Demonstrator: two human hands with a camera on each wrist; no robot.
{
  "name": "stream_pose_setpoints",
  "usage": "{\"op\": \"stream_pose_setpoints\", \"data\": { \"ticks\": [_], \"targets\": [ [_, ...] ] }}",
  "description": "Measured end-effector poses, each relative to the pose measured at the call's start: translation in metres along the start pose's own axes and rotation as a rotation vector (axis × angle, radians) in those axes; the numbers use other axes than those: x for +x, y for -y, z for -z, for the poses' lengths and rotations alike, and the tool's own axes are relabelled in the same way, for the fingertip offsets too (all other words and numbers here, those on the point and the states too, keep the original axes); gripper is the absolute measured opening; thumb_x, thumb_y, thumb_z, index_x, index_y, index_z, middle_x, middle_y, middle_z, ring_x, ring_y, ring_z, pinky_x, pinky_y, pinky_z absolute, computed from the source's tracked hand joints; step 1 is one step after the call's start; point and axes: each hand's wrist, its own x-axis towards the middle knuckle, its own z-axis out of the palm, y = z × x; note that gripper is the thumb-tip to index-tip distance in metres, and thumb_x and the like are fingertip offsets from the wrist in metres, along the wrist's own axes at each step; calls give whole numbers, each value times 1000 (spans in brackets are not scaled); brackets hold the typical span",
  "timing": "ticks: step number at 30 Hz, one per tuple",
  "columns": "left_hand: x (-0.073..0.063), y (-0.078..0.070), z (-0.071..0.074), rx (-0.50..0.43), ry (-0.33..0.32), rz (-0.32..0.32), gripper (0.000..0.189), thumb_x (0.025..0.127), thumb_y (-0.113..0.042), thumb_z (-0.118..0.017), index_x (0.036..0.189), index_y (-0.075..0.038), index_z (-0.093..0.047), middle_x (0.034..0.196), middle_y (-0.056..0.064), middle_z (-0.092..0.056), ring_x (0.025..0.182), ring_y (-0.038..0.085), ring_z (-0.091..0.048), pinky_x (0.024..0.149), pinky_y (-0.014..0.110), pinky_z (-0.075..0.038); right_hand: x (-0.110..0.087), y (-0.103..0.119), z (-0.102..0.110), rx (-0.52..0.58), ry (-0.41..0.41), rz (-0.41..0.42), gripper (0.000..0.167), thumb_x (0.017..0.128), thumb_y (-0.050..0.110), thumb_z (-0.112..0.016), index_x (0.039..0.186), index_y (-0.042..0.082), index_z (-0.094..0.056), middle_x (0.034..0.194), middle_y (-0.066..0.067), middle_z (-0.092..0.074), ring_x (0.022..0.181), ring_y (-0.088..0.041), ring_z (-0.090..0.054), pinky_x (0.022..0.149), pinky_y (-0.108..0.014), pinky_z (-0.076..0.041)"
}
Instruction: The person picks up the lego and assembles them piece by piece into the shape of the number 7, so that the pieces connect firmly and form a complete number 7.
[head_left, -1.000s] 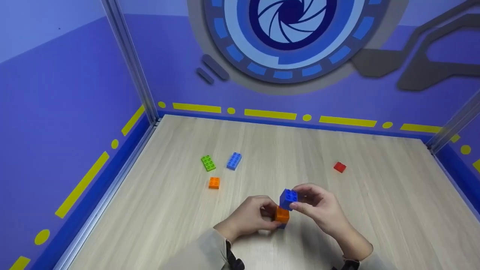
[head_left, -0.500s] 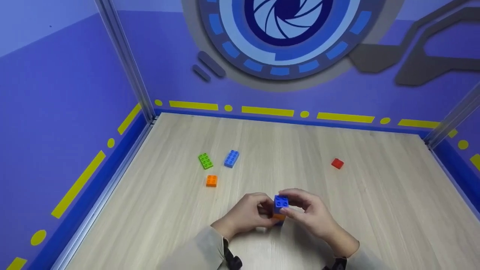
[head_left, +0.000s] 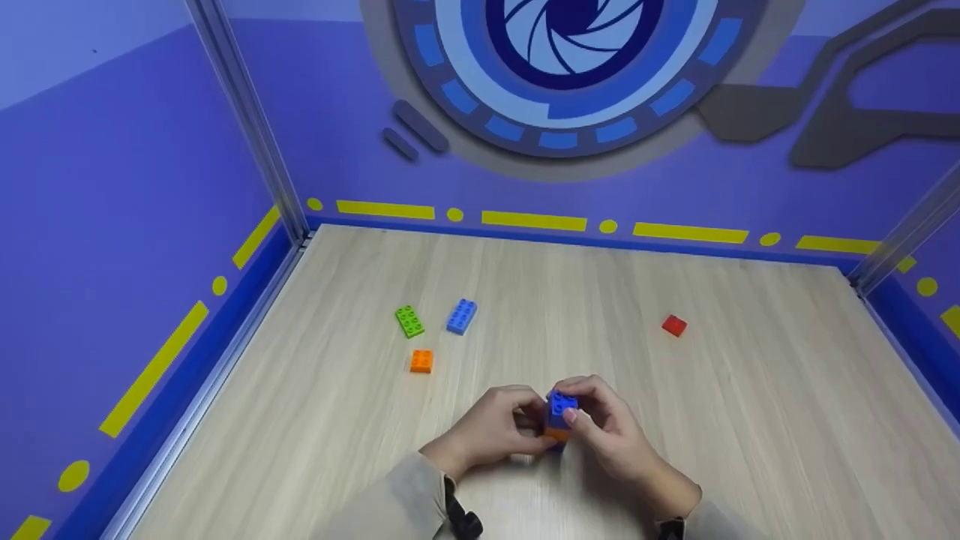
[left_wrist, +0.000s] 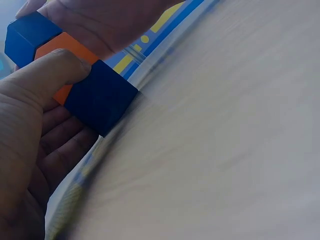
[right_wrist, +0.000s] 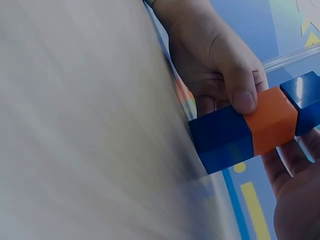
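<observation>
Purple-blue walls (head_left: 135, 210) with yellow dashes (head_left: 533, 220) and smooth metal posts (head_left: 245, 112) enclose a pale, wood-grained desk (head_left: 570, 300). Near its front edge, between the two hands, a tower (head_left: 556, 433) of three glossy plastic blocks stands upright: a dark blue bottom block (right_wrist: 222, 140), a bright orange block (right_wrist: 272, 120) in the middle and a blue top block (head_left: 560, 407). All are boxy, with flat sides and crisp edges; the top block shows round studs, and a dark seam runs between it and the orange one. The left hand (head_left: 499, 424) pinches the tower at the orange block, its thumb lying by the joint with the bottom block; the right hand (head_left: 611, 431) pinches the top block between thumb and fingers. Well apart, further back, lie a flat green brick (head_left: 409, 321) and a longish light blue brick (head_left: 461, 316), both studded, with a squarish orange brick (head_left: 421, 361) nearby and a small red brick (head_left: 674, 325) off to the right.
</observation>
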Motion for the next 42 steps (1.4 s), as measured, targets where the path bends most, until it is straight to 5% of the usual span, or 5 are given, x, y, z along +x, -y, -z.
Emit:
{"op": "stream_pose_setpoints", "data": {
  "ticks": [20,42],
  "targets": [
    [7,-8,3,39,-6,-18,25,92,-16,-96,112,-10,-82,114,3,-79,105,-2,-73,99,19,-64,6,1,4,26,-4,43,25,105,-15,-55,129,-9,-59,133,-2,-70,124,-14,-68,108,-24,-57],
    [-2,-1,0,-10,2,32,24,91,-14,-96,110,-9,-82,113,1,-78,103,1,-75,96,20,-65,0,-7,-6,77,-4,27,24,102,-17,-56,125,-10,-59,126,1,-68,116,-14,-66,101,-24,-58]
  ]
}}
